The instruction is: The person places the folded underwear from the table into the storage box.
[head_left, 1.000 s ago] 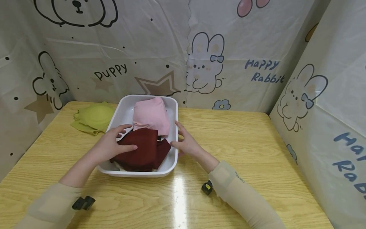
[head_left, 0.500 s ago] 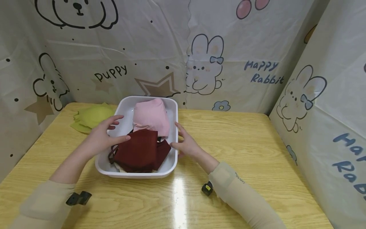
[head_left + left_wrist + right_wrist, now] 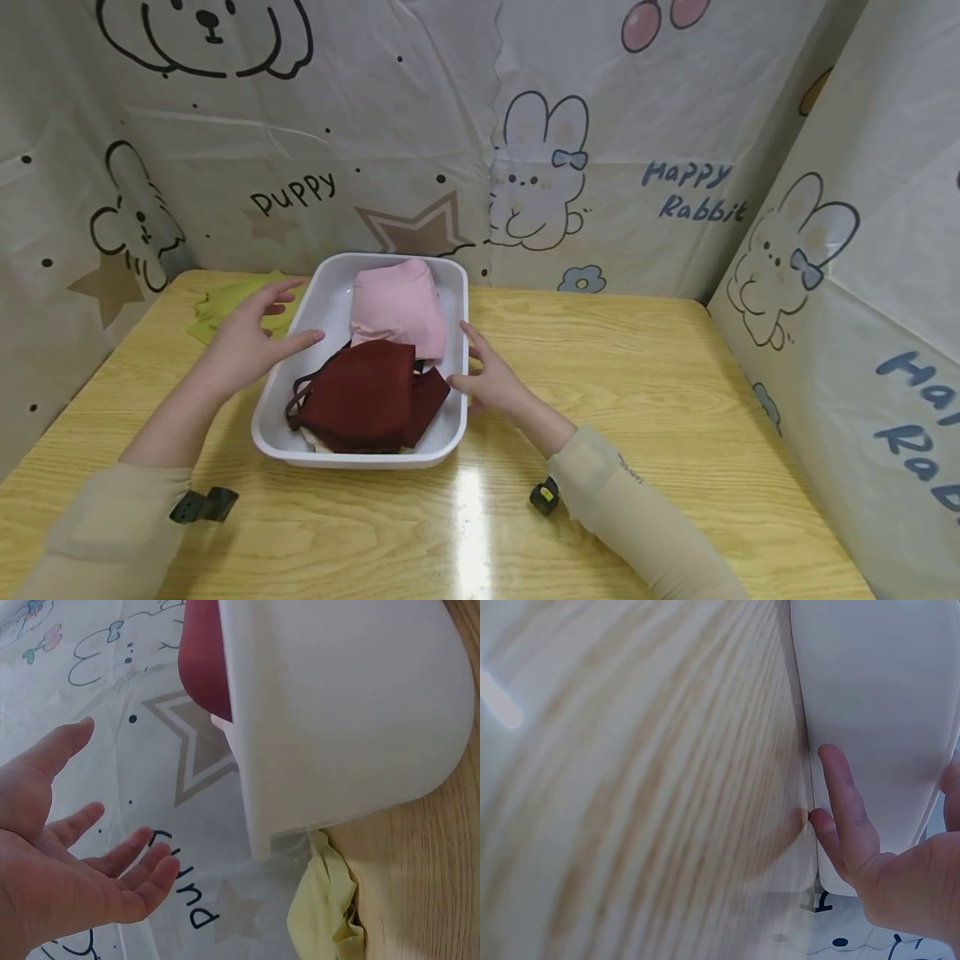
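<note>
A white plastic bin (image 3: 360, 459) holds a folded pink cloth (image 3: 397, 307) at the back and a dark red garment (image 3: 363, 396) with a thin cord in front. My left hand (image 3: 251, 337) hovers beside the bin's left rim, fingers spread around nothing. In the left wrist view its palm and fingers stand apart from the bin wall (image 3: 352, 712). My right hand (image 3: 491, 375) holds the bin's right side, thumb over the rim and fingers along the outer wall. A crumpled yellow-green cloth (image 3: 213, 304) lies behind my left hand, partly covered by it.
The bin stands on a wood-grain table (image 3: 600, 375), left of its middle. A printed sheet (image 3: 420, 108) with puppies and rabbits closes off the back and both sides. Small black devices (image 3: 204, 505) sit at both wrists.
My left hand has drawn away from over the dark red garment, leftward past the bin's rim toward the yellow-green cloth. The garment's cord has come into view. My right hand stays put.
</note>
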A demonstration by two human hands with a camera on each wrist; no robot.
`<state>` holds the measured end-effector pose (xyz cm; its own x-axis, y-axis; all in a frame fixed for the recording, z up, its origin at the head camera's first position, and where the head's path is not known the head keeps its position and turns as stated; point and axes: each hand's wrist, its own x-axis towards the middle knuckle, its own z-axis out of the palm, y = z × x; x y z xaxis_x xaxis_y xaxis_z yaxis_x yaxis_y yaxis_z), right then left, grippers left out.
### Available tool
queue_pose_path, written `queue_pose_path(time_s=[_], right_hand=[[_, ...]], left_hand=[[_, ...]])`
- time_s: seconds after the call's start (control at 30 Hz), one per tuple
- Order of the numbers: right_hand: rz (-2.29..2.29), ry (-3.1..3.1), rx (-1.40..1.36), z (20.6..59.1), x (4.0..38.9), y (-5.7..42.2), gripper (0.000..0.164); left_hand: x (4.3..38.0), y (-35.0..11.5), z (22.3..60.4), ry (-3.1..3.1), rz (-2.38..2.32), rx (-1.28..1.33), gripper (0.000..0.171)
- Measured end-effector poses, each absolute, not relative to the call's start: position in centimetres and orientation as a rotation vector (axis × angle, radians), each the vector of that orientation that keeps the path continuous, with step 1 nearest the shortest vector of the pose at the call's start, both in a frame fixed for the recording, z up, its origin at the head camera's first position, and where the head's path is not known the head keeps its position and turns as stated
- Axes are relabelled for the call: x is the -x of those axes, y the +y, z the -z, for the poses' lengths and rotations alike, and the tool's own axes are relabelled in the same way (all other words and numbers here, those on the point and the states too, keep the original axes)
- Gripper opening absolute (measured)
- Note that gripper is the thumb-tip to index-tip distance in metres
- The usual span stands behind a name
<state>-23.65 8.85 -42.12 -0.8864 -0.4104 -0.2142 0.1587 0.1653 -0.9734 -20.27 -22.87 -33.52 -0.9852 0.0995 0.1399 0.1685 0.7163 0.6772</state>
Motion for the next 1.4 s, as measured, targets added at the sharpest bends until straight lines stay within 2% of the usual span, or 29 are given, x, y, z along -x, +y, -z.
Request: queue_pose_path(time_s=[0.33, 0.57, 1.0, 1.4], right_hand=[[1.780, 2.038, 0.248, 42.3, 23.5, 8.9, 0.089], [1.755, 1.989, 0.253, 39.8, 22.5, 8.9, 0.089], [1.771, 2.005, 0.251, 40.0, 22.4, 8.9, 0.089], [1.775, 2.022, 0.236, 42.7, 23.9, 8.9, 0.090]], left_hand=[[21.1, -23.8, 33.2, -2.731, 1.196, 0.105, 0.081], [21.9, -24.8, 33.0, -2.621, 1.253, 0.020, 0.081], [23.5, -26.9, 34.2, -2.499, 1.267, -0.093, 0.082], [24.9, -29.2, 36.0, -2.494, 1.212, -0.196, 0.087]])
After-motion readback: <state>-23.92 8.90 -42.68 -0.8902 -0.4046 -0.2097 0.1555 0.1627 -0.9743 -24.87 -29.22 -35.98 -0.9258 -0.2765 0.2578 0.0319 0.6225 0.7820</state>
